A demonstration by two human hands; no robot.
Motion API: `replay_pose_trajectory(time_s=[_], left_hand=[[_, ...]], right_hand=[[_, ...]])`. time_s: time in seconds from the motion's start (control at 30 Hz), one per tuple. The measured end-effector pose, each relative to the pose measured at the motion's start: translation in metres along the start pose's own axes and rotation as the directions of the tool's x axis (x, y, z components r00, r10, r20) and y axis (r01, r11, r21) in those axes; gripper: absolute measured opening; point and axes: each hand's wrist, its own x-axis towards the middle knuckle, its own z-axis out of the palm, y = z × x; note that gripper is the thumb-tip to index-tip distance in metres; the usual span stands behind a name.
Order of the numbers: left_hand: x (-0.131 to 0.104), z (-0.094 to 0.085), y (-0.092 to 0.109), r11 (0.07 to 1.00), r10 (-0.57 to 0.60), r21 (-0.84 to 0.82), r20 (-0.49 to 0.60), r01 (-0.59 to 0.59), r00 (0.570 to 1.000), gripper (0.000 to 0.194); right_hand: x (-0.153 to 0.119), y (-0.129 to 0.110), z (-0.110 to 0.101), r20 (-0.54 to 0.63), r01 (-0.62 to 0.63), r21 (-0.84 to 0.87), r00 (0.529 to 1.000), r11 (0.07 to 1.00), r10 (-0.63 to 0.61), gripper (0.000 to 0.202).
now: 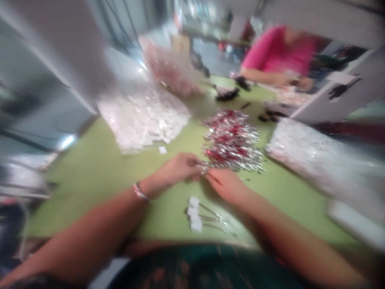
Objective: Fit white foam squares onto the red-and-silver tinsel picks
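My left hand [186,166], with a bracelet at the wrist, and my right hand [221,180] meet at the middle of the green table [126,176]. The fingers of both are closed round a small silvery piece [203,169], too blurred to make out fully. Just beyond them lies a pile of silver and red shiny pieces [231,140]. Nearer my body, several thin stems with white tags [195,214] rest on the table below my hands. A single white tag [162,150] lies beyond my left wrist.
A clear bag of white tags [144,120] lies at the left, a bag of pinkish pieces [177,76] behind it. At the right is a large plastic bag [313,152]. Dark items [227,94] lie further back. A person in pink [279,56] sits across the table.
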Motion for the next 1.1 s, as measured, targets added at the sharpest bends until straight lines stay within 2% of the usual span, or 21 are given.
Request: replay_pose_trajectory(time_s=[0.1, 0.23, 0.3, 0.4, 0.47, 0.53, 0.6, 0.63, 0.67, 0.7, 0.73, 0.77, 0.8, 0.83, 0.87, 0.9, 1.0, 1.1], left_hand=[[-0.001, -0.001, 0.0, 0.999, -0.008, 0.035, 0.032, 0.007, 0.999, 0.026], [-0.002, -0.001, 0.003, 0.996, -0.011, 0.091, 0.078, 0.004, 0.997, 0.02], [-0.004, -0.003, 0.007, 0.991, -0.03, 0.134, 0.145, 0.01, 0.989, 0.017], [-0.01, -0.006, 0.013, 0.967, -0.045, 0.254, 0.274, -0.027, 0.961, 0.013], [-0.015, -0.008, 0.018, 0.929, 0.018, 0.349, 0.301, -0.128, 0.953, 0.012], [-0.02, -0.008, 0.024, 0.878, 0.084, 0.42, 0.337, -0.229, 0.938, 0.009], [-0.026, -0.011, 0.031, 0.841, 0.073, 0.475, 0.375, -0.259, 0.924, 0.018], [-0.029, -0.014, 0.035, 0.825, 0.035, 0.514, 0.366, -0.234, 0.93, 0.028], [-0.031, -0.018, 0.039, 0.8, -0.009, 0.572, 0.311, -0.179, 0.951, 0.037], [-0.031, -0.023, 0.042, 0.759, -0.045, 0.644, 0.198, -0.095, 0.979, 0.043], [-0.031, -0.029, 0.044, 0.701, -0.059, 0.713, 0.034, 0.017, 0.998, 0.046], [-0.03, -0.035, 0.045, 0.632, -0.047, 0.76, -0.156, 0.15, 0.987, 0.047], [-0.028, -0.041, 0.045, 0.565, -0.009, 0.776, -0.334, 0.281, 0.942, 0.048], [-0.025, -0.047, 0.043, 0.51, 0.032, 0.771, -0.46, 0.382, 0.887, 0.048], [-0.021, -0.051, 0.039, 0.466, 0.062, 0.765, -0.529, 0.444, 0.846, 0.047], [-0.018, -0.055, 0.035, 0.43, 0.073, 0.77, -0.55, 0.471, 0.832, 0.044], [-0.009, -0.055, 0.022, 0.347, 0.104, 0.84, -0.477, 0.417, 0.873, 0.029], [-0.005, -0.049, 0.011, 0.336, 0.185, 0.882, -0.405, 0.33, 0.895, 0.022]], right_hand=[[0.001, -0.001, 0.006, 0.024, -0.006, 0.031, 1.0, 0.999, 0.006, 0.03], [0.002, -0.006, 0.011, 0.075, -0.041, -0.022, 0.996, 0.999, 0.042, 0.03], [0.0, -0.009, 0.007, 0.124, -0.035, -0.029, 0.992, 0.999, 0.038, 0.032], [-0.005, -0.011, -0.008, 0.195, 0.015, 0.058, 0.98, 0.998, -0.026, 0.028], [-0.007, -0.007, -0.018, 0.107, 0.056, 0.1, 0.992, 0.993, -0.066, 0.025], [-0.004, 0.004, -0.024, -0.12, 0.05, 0.022, 0.992, 0.998, -0.047, 0.026], [0.004, 0.017, -0.022, -0.321, -0.017, -0.12, 0.947, 0.993, -0.022, 0.023], [0.008, 0.023, -0.018, -0.357, -0.044, -0.184, 0.934, 0.982, -0.026, 0.021], [0.013, 0.028, -0.014, -0.36, -0.052, -0.24, 0.932, 0.969, -0.039, 0.02], [0.017, 0.032, -0.01, -0.346, -0.049, -0.286, 0.937, 0.957, -0.055, 0.02], [0.02, 0.035, -0.006, -0.329, -0.036, -0.316, 0.941, 0.948, -0.074, 0.02], [0.022, 0.036, -0.003, -0.318, -0.023, -0.332, 0.944, 0.943, -0.089, 0.021], [0.024, 0.037, -0.001, -0.316, -0.012, -0.336, 0.944, 0.942, -0.101, 0.021], [0.024, 0.037, 0.0, -0.323, -0.003, -0.33, 0.94, 0.944, -0.11, 0.02], [0.023, 0.037, 0.0, -0.342, 0.001, -0.317, 0.933, 0.948, -0.115, 0.019], [0.022, 0.036, -0.001, -0.372, -0.005, -0.301, 0.921, 0.954, -0.112, 0.018], [0.015, 0.032, -0.008, -0.445, -0.053, -0.239, 0.894, 0.97, -0.061, 0.018], [0.008, 0.023, -0.014, -0.38, -0.116, -0.129, 0.923, 0.985, 0.059, 0.017]])
